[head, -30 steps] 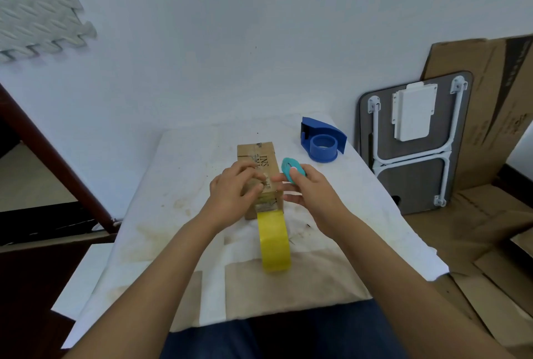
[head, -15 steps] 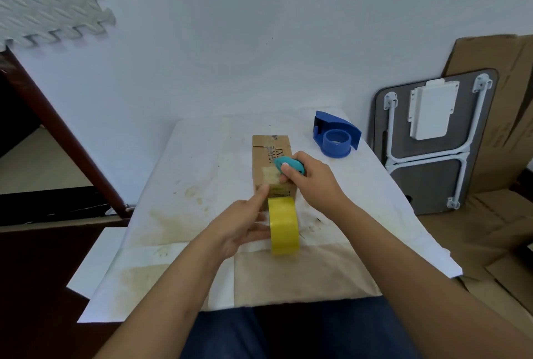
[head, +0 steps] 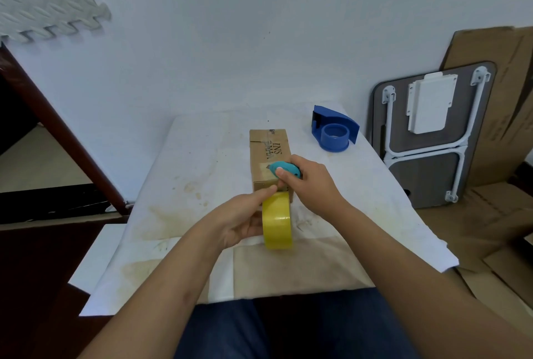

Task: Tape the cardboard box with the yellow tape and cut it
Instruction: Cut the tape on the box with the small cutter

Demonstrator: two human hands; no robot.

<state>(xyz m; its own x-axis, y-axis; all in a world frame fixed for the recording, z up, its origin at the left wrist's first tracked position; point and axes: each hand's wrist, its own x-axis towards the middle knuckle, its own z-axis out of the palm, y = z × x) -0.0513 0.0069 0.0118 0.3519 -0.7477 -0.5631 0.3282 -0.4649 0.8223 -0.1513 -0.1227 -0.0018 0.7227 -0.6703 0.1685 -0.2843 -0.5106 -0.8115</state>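
Note:
A small brown cardboard box lies lengthwise on the white-covered table. A roll of yellow tape stands on edge against the box's near end, with a strip running up onto the box. My left hand grips the roll from the left, its index finger stretched to the box's near edge. My right hand holds a small teal cutter over the box's near top, its blade tip pointing left at the tape strip.
A blue tape dispenser sits at the table's back right. A folded grey table and flattened cardboard sheets lean and lie to the right. A dark wooden frame stands at the left. My blue-trousered legs fill the bottom of the view.
My left hand has come off the top of the box and taken the tape roll's side. My right hand has brought the teal cutter down over the box's near end.

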